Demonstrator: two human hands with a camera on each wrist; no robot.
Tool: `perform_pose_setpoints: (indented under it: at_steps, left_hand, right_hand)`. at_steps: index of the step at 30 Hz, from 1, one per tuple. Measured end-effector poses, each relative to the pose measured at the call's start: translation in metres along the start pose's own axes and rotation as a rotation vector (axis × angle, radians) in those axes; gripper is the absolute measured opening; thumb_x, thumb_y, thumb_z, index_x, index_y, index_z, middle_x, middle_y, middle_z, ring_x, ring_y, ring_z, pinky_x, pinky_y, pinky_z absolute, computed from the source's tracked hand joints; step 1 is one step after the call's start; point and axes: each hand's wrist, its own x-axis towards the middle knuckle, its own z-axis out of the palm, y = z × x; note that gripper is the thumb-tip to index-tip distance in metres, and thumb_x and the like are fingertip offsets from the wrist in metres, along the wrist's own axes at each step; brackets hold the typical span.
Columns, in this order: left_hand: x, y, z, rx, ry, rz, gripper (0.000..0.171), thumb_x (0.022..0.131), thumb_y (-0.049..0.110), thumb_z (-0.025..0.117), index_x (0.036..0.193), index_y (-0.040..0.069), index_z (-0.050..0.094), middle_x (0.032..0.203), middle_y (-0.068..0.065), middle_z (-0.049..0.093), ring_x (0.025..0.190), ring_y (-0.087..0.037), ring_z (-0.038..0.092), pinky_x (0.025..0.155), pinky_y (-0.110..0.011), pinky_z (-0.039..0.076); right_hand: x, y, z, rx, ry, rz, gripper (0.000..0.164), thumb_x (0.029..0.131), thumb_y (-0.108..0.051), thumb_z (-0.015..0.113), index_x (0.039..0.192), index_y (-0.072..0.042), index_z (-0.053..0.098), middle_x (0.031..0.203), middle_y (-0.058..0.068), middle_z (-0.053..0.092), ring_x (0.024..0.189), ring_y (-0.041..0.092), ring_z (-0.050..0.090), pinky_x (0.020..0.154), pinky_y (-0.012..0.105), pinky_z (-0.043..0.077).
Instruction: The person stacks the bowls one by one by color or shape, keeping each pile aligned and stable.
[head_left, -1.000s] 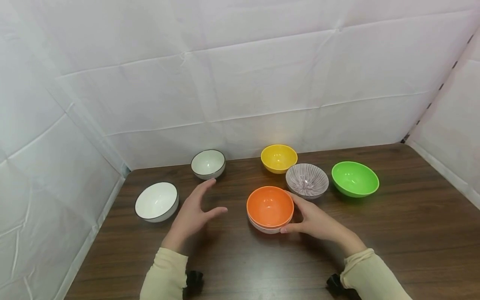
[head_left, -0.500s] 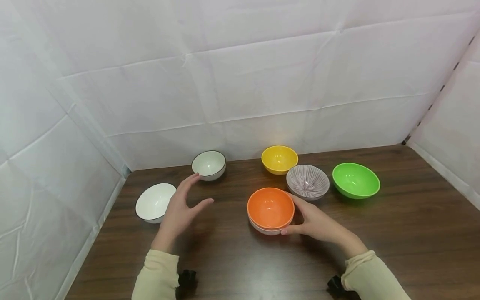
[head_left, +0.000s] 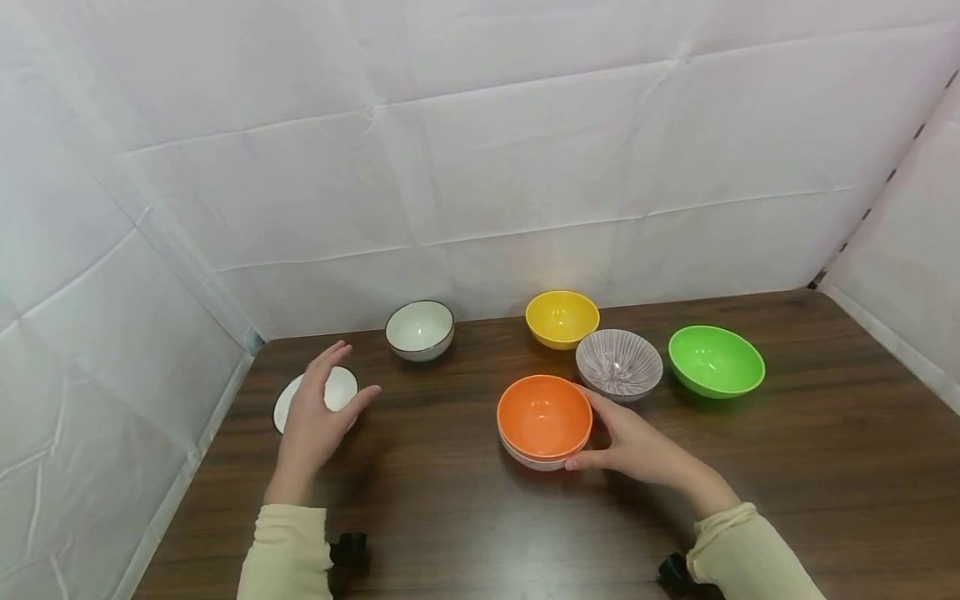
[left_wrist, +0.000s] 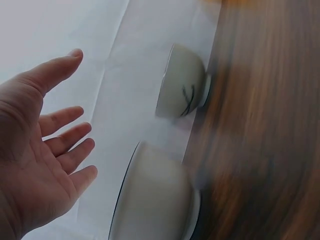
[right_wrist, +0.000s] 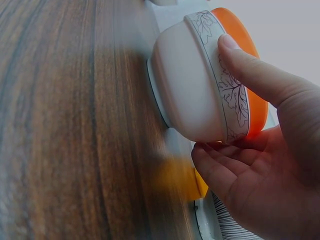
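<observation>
An orange bowl (head_left: pixel 545 415) sits nested in a white bowl (right_wrist: pixel 182 82) with a leaf-patterned band, at the middle of the table. My right hand (head_left: pixel 641 442) grips this stack from its right side, with the thumb on the patterned band and the fingers round the far side. At the left, my left hand (head_left: pixel 313 425) is over a white dark-rimmed bowl (head_left: pixel 341 387) and hides part of it. Its fingers are spread, with nothing between them; in the left wrist view they are apart from that bowl (left_wrist: pixel 152 195).
A smaller pale bowl (head_left: pixel 420 329) stands at the back left. Behind the stack are a yellow bowl (head_left: pixel 562 319) and a purple-striped bowl (head_left: pixel 619 363); a green bowl (head_left: pixel 716 361) is farther right. White cloth (head_left: pixel 525 150) walls the brown wooden table (head_left: pixel 465 533).
My left hand has moved left, away from the stack, and now overlaps the white dark-rimmed bowl in the head view. The right hand stays at the stack.
</observation>
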Motion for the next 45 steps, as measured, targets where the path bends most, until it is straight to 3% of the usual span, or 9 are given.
perform_pose_setpoints:
  at_steps: [6,21,27,36,45]
  left_hand:
    - [-0.002,-0.008,-0.015,0.031,0.040,-0.067,0.069,0.083,0.027,0.074,0.139,0.001,0.045,0.149,-0.020,0.038,0.136,-0.038,0.031,0.108,-0.065,0.030]
    - [-0.011,-0.028,-0.044,0.047,-0.041,-0.325,0.095,0.085,0.037,0.069,0.152,0.001,0.013,0.155,-0.028,0.018,0.140,-0.044,0.017,0.112,-0.065,0.021]
    - [-0.013,-0.037,-0.047,0.042,-0.082,-0.353,0.098,0.086,0.041,0.067,0.152,0.001,0.007,0.156,-0.029,0.011,0.140,-0.046,0.012,0.111,-0.069,0.020]
    - [-0.014,-0.046,-0.049,0.070,-0.220,-0.385,0.108,0.084,0.042,0.069,0.151,-0.004,-0.003,0.156,-0.033,0.002,0.141,-0.047,0.006,0.112,-0.068,0.016]
    - [-0.015,-0.050,-0.048,0.057,-0.243,-0.369,0.112,0.082,0.036,0.072,0.148,-0.010,-0.005,0.153,-0.038,0.002,0.139,-0.050,0.007,0.112,-0.069,0.017]
  right_hand:
    - [-0.001,0.000,-0.001,-0.005,0.003,0.008,0.100,0.070,-0.044,0.081,0.144,0.002,0.034,0.146,0.021,0.043,0.132,0.035,0.038,0.109,0.064,0.031]
    - [-0.002,-0.001,0.001,-0.001,0.001,0.003,0.099,0.071,-0.044,0.080,0.144,0.003,0.034,0.145,0.023,0.043,0.132,0.037,0.038,0.109,0.064,0.030]
    - [-0.001,-0.001,0.000,0.005,-0.001,0.001,0.098,0.071,-0.043,0.080,0.144,0.003,0.033,0.145,0.023,0.043,0.132,0.037,0.038,0.108,0.065,0.030]
    - [0.000,0.000,0.000,-0.004,-0.004,0.032,0.100,0.070,-0.044,0.081,0.145,0.002,0.033,0.146,0.021,0.043,0.133,0.036,0.037,0.109,0.064,0.031]
    - [0.000,0.001,0.001,-0.005,-0.003,0.008,0.098,0.071,-0.045,0.080,0.144,0.002,0.034,0.145,0.022,0.044,0.132,0.037,0.038,0.108,0.065,0.031]
